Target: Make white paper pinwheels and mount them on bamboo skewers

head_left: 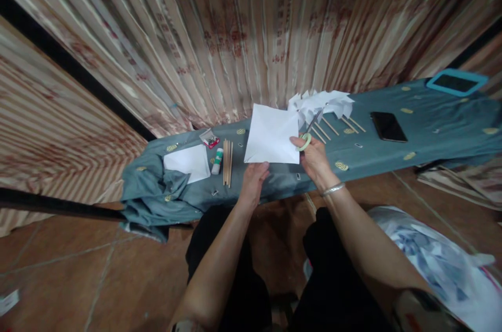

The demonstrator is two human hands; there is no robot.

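Observation:
A square sheet of white paper [272, 133] is held up over the cloth-covered bench. My left hand [254, 180] grips its lower left edge, the fingers partly hidden behind the sheet. My right hand [314, 157] is closed around scissors [305, 142] with pale green handles, their blades pointing up and to the right. That hand also touches the sheet's lower right side. Just beyond the scissors lie several white paper pinwheels [333, 103] on wooden sticks. To the left are loose wooden sticks [228, 162], a glue stick [217, 161] and a small box of pins [209, 138].
A stack of white paper [190, 162] lies on the left of the bench [353, 157]. Farther right are a black phone [389, 126] and a blue-framed tablet [457, 82]. A plastic bag [431, 259] stands on the floor by my right leg. A pleated curtain [251, 34] hangs behind.

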